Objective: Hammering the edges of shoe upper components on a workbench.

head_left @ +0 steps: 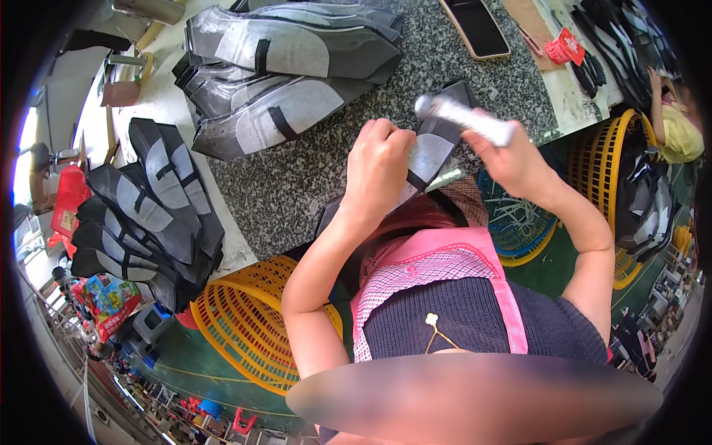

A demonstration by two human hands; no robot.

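A dark grey shoe upper (pixel 434 152) with a lighter grey panel and a black strip lies along the near edge of the speckled granite slab (pixel 297 178). My left hand (pixel 378 163) is closed on it, fingers curled, and covers its middle. Above the upper's right part, my right hand (pixel 515 159) grips a hammer (pixel 467 119) with a whitish handle and a rounded silver end. Motion blurs the tool, and I cannot tell whether it touches the upper. Piled shoe uppers (pixel 289 81) of the same kind rest farther back on the slab.
More uppers (pixel 156 200) fan out at the left. A phone (pixel 478 30) and a red container (pixel 564 48) lie at the back right. Yellow baskets (pixel 248 326) stand below the table, with a blue basket (pixel 512 204) of scraps. Another person (pixel 678 126) is at far right.
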